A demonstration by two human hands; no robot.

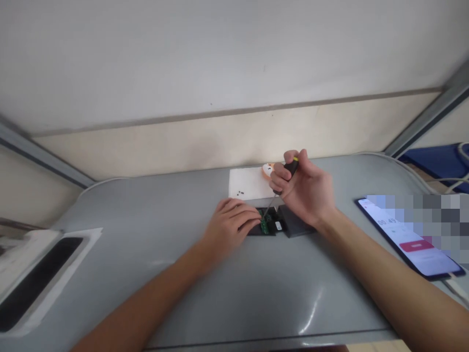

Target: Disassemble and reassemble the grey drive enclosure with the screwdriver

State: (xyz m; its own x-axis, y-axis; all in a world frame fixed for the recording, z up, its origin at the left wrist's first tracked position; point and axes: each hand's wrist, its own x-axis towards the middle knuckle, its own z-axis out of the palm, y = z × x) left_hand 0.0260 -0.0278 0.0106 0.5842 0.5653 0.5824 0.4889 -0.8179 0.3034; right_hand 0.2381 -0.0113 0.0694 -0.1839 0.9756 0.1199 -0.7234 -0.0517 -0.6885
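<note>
Grey surface (205,303), bare along most of its near edge; forearms cross it from there. Toward the left edge, a long black slab (40,278) on white backing. By the right edge, a phone (395,232) lying flat, large digits on its screen, part of it blurred out. Midway between left and right edges, closer to the far edge: a dark casing (271,234) with a green circuit board (264,225) exposed, a dark flat panel (293,222) just to its right. Left hand (234,222) lies over the casing's left end, fingers together; cannot tell whether it pinches or only presses. Right hand (306,188) closed round a screwdriver (292,167), shaft slanting down to the board; tip contact too small to confirm. Step in hand, my reading: driver work on the board, left hand bracing. Next move would call for a seated tip, a straighter shaft and light pressure. Beyond, near the far edge, white paper (238,178) carrying small dark bits (240,193), probably screws, and an orange-and-white figure (267,170), partly behind the right hand.
</note>
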